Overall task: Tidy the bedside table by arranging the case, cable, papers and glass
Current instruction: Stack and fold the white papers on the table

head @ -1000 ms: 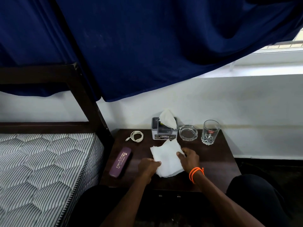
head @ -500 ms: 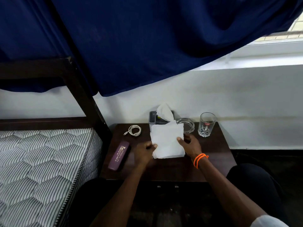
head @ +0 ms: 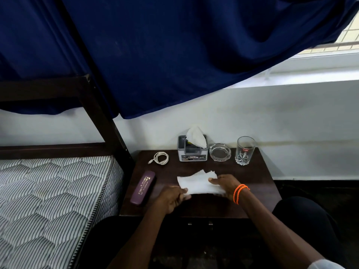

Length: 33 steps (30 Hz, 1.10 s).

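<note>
Both hands hold a small stack of white papers (head: 200,184) low over the middle of the dark wooden tabletop (head: 252,183). The left hand (head: 172,198) pinches the near left corner of the stack between thumb and curled fingers. The right hand (head: 223,183), its wrist ringed by an orange band (head: 240,193), grips the right edge, thumb on top and fingers beneath. The sheets are unevenly aligned, with corners fanning out at the far right edge. Whether the stack touches the tabletop cannot be told.

To the left of the hands, a long purple case (head: 143,187) with gold lettering lies flat near the left edge of the tabletop, running diagonally from the near left toward the far right. Beyond it, at the far left, lies a coiled white cable (head: 160,158). Along the back edge, from left to right, stand a grey tissue box (head: 192,150) with a white tissue rising from its slot, a clear glass ashtray (head: 220,152) just beside it, and an upright clear drinking glass (head: 245,150) just beside the ashtray.

A bed with a striped, quilted mattress (head: 54,191) adjoins the tabletop on the left, framed by a dark wooden post (head: 101,117). A navy blue curtain (head: 174,51) hangs overhead against a white wall (head: 291,117).
</note>
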Each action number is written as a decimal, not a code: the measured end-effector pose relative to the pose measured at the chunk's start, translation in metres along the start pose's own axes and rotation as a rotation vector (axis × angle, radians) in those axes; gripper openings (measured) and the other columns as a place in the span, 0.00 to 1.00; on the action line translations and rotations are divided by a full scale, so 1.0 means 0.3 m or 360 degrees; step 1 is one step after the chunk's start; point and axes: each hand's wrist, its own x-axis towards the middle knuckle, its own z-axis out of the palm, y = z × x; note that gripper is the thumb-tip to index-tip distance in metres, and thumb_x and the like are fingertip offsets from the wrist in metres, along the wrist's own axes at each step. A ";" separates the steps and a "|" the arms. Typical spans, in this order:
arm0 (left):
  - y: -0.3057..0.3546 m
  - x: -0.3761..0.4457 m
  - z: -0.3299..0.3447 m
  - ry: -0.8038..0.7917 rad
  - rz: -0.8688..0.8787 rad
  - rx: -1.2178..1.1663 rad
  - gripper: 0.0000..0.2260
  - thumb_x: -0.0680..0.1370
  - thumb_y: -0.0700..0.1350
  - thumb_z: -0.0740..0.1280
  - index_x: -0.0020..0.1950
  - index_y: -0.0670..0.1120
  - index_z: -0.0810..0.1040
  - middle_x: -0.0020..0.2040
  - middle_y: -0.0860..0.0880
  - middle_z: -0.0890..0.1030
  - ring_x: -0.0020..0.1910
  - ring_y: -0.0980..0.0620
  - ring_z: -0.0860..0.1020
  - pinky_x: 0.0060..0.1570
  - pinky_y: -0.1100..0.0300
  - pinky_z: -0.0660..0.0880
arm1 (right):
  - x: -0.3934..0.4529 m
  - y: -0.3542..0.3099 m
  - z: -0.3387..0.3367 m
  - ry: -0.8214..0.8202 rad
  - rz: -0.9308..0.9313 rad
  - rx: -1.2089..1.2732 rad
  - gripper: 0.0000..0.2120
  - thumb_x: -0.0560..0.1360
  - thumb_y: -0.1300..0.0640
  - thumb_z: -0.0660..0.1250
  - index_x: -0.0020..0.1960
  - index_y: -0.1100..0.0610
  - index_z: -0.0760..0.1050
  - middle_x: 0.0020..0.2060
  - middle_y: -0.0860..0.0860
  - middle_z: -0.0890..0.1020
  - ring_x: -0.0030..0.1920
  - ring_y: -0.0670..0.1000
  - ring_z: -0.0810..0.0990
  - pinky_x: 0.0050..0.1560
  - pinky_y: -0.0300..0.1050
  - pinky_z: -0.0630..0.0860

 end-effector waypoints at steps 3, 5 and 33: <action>0.011 -0.024 0.007 -0.0009 -0.0001 0.0045 0.06 0.79 0.29 0.66 0.51 0.39 0.78 0.45 0.40 0.83 0.25 0.52 0.83 0.16 0.73 0.66 | 0.010 0.004 0.003 -0.0018 0.0030 -0.0038 0.18 0.72 0.70 0.74 0.59 0.77 0.76 0.52 0.70 0.82 0.48 0.62 0.81 0.55 0.60 0.80; 0.013 -0.041 0.012 0.0000 0.0046 0.0144 0.10 0.79 0.31 0.67 0.58 0.40 0.78 0.49 0.40 0.84 0.26 0.52 0.83 0.17 0.72 0.66 | 0.012 0.008 0.007 -0.0022 0.0041 -0.0037 0.17 0.72 0.73 0.72 0.59 0.76 0.76 0.54 0.70 0.82 0.50 0.63 0.81 0.60 0.61 0.77; 0.017 0.016 0.031 0.0324 0.1075 0.0303 0.08 0.76 0.33 0.73 0.46 0.46 0.82 0.43 0.45 0.86 0.39 0.51 0.86 0.40 0.63 0.82 | -0.021 -0.061 0.055 0.0116 -0.0929 -0.0302 0.18 0.70 0.69 0.75 0.57 0.57 0.80 0.48 0.53 0.86 0.49 0.51 0.84 0.49 0.46 0.81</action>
